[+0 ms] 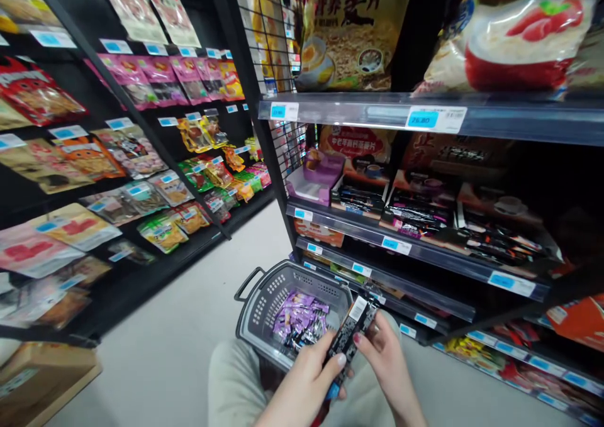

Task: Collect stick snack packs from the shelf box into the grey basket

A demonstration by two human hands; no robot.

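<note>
Between both hands is a small bunch of black stick sachets (355, 326) with white printing and a pale label near the top. My left hand (315, 369) grips the lower end, thumb laid across the front. My right hand (384, 350) holds the right side, its thumb pressed on the front face. Just beyond them on the floor, a grey plastic shopping basket (256, 343) contains purple sachets (302, 314) and some black ones. Part of the basket's near side is hidden by my legs and left hand.
Ahead to the right, a black shelf unit (349, 221) carries boxes of stick sachets (418, 208), with large cereal bags (528, 43) above. To the left stands a rack of bagged snacks (136, 147). A cardboard box (50, 377) sits at lower left. Grey floor (189, 292) runs between the racks.
</note>
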